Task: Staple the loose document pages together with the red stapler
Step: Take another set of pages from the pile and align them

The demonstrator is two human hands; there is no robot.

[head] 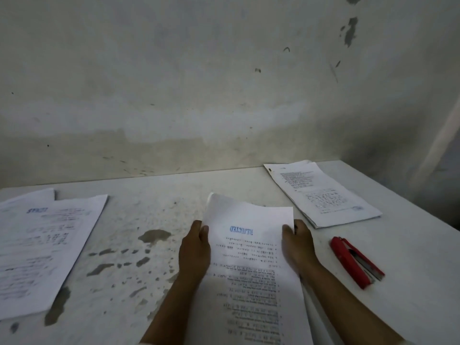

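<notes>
Between both hands, document pages; red stapler beside.

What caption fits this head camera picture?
Both hands hold pages; red stapler waits nearby.

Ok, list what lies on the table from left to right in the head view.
Left paper pile → left hand → held pages → right hand → red stapler. The far stack overlaps these in order, so I leave it unplaced.

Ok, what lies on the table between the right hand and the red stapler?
Nothing: in the head view only bare table separates the right hand, which holds the pages, from the red stapler.
</notes>
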